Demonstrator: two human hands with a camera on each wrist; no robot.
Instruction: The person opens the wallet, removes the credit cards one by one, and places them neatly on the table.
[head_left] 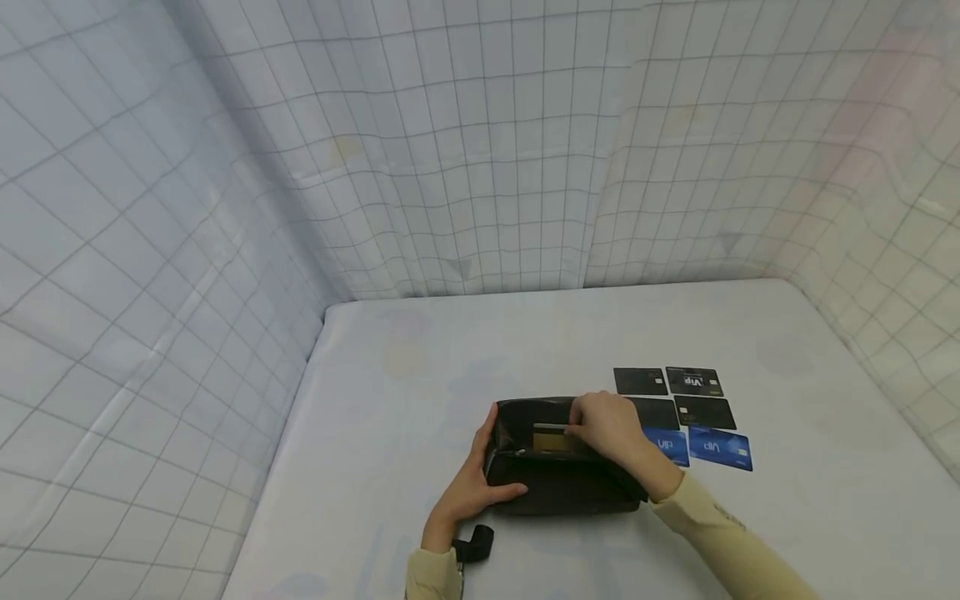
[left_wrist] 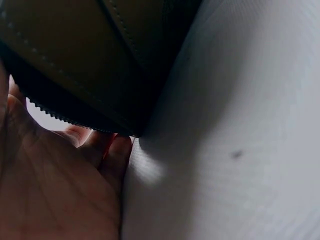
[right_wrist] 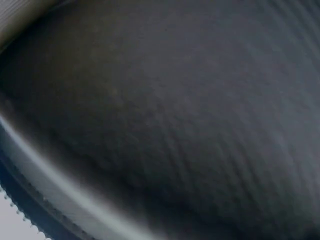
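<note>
A black zip wallet (head_left: pixel 566 492) lies spread wide on the white table, its inside facing up. At its left end my left hand (head_left: pixel 468 490) grips it, thumb over the front panel and fingers along the outer side. In the left wrist view, fingers of that hand (left_wrist: pixel 55 185) touch the toothed zip edge (left_wrist: pixel 65 117) beside brownish stitched lining. My right hand (head_left: pixel 611 427) reaches over the wallet's right half, its fingertips pinching a thin gold-coloured card (head_left: pixel 550 442) inside. Dark wallet leather (right_wrist: pixel 175 100) fills the right wrist view, hiding that hand.
Right of the wallet several cards lie in rows: black ones such as the Vip card (head_left: pixel 693 382), and blue ones such as the Vip card (head_left: pixel 720 448). My right forearm partly covers another blue card (head_left: pixel 669 444). Grid-patterned white cloth (head_left: pixel 480 167) walls the table's back and sides.
</note>
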